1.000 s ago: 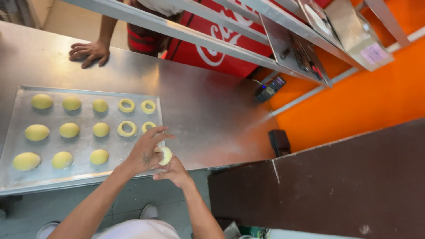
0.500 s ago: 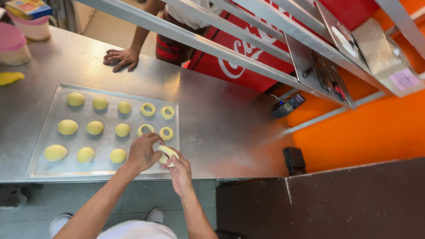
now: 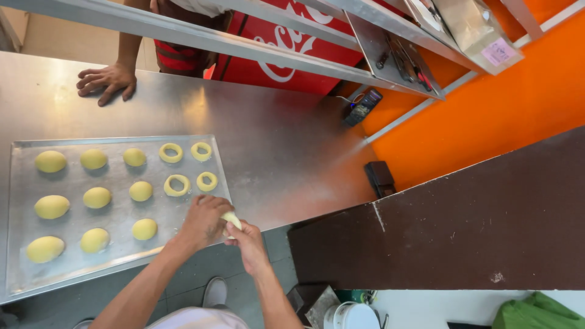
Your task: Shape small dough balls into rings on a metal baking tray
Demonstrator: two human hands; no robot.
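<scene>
In the head view the baking tray (image 3: 18, 268) lies on the steel counter (image 3: 280, 140), and the landmark for everything here is that tray: both hands meet just off its near right corner, the left hand (image 3: 204, 220) curled over and the right hand (image 3: 247, 239) pinching from below, the 2 together clamped on a pale dough piece (image 3: 231, 219) held just above the tray's edge. Compared with 0.5 s ago the hands sit in much the same place beside the tray and the dough between them looks more bent, so the shaping seems ongoing rather than finished. On the tray 4 dough rings (image 3: 177, 184) occupy the right columns and 9 round dough balls (image 3: 96, 197) fill the rest, the same count as 1.0 s ago. Beyond the tray's far edge another person's hand (image 3: 106, 80) rests flat on the counter
</scene>
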